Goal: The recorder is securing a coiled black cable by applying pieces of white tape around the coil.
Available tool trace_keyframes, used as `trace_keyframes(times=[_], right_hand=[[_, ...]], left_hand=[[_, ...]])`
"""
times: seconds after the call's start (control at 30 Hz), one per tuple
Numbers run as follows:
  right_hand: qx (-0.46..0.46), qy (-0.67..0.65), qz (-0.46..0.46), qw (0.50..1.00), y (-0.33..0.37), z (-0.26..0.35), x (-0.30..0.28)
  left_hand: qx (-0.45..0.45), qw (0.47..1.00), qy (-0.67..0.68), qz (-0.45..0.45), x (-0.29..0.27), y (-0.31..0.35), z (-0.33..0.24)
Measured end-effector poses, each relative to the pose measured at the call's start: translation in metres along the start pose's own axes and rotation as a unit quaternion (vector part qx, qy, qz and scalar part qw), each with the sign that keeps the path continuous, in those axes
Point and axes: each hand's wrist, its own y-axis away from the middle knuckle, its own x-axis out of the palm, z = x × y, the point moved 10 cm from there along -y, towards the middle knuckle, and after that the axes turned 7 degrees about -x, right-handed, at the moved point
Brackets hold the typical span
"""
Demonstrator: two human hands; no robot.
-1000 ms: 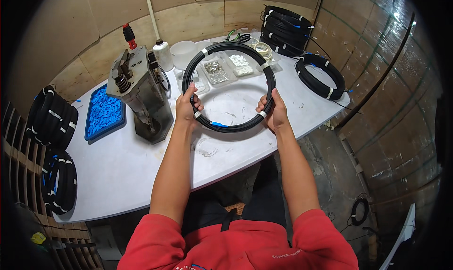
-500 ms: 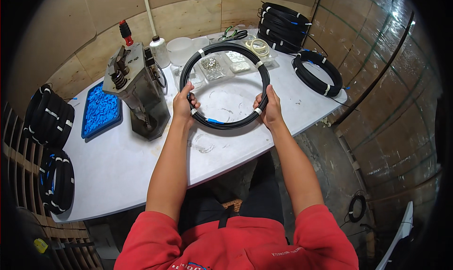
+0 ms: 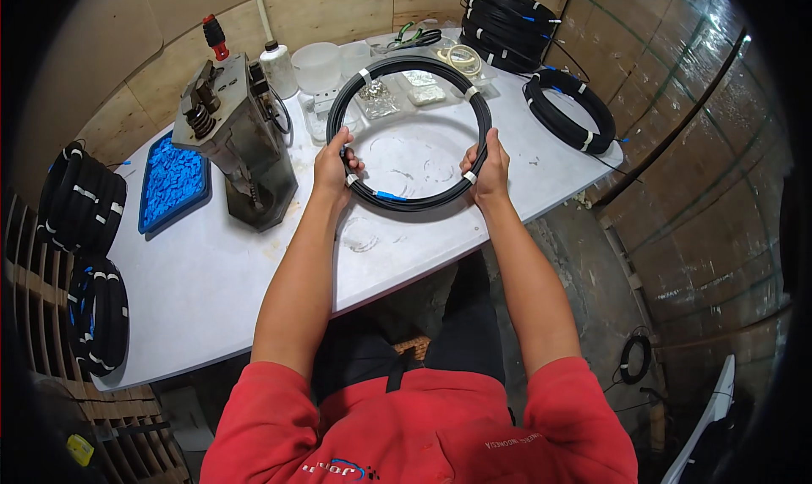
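Between my hands I hold a coil of black cable (image 3: 409, 64) up over the white table (image 3: 406, 268). White tape bands bind the coil in several places, and a blue connector (image 3: 390, 196) shows on its near side. My left hand (image 3: 335, 168) grips the coil's left side, fingers wrapped around it. On the opposite side my right hand (image 3: 491, 168) grips it likewise, thumb pointing up along the outside. Behind the coil, partly covered by it, are clear containers of small metal parts (image 3: 378, 103).
A metal hand press (image 3: 254, 158) stands left, beside a blue tray (image 3: 176, 218) of small blue pieces. Black coils (image 3: 507, 29) are stacked at back right, with another coil (image 3: 568, 112) nearer. More coils (image 3: 80, 201) sit at the left edge. A white bottle (image 3: 277, 68) stands at the back.
The coil and both hands sit slightly farther right and higher in view. The table and the things on it have shifted a little as the view moved. Both hands keep their hold.
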Motion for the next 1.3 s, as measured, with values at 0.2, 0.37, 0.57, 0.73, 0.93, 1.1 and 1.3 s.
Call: trace_keyframes(times=[0.2,0.37,0.57,0.73,0.93,1.1,1.3], right_hand=[[0.004,0.001,0.005,1.0,0.002,0.002,0.002],[0.006,0.004,0.002,1.0,0.0,-0.002,-0.001],[0.02,-0.007,-0.01,1.0,-0.001,-0.006,-0.003],[0.013,0.001,0.0,1.0,-0.001,-0.004,-0.001],[0.017,0.039,0.006,0.999,0.001,-0.003,0.002],[0.034,0.011,-0.001,0.999,0.001,-0.007,-0.001],[0.01,0.015,0.012,1.0,0.002,0.0,0.004]], left_hand=[[-0.005,1.0,-0.007,-0.004,-0.002,0.0,0.0],[0.0,1.0,-0.003,-0.001,-0.003,-0.001,0.001],[0.003,1.0,-0.007,0.009,-0.002,-0.004,-0.001],[0.018,1.0,0.002,0.002,-0.002,-0.002,-0.005],[0.024,1.0,0.005,-0.002,-0.003,0.001,-0.009],[0.03,1.0,-0.001,-0.002,-0.002,0.002,-0.011],[0.03,1.0,0.0,0.002,-0.004,-0.001,-0.01]])
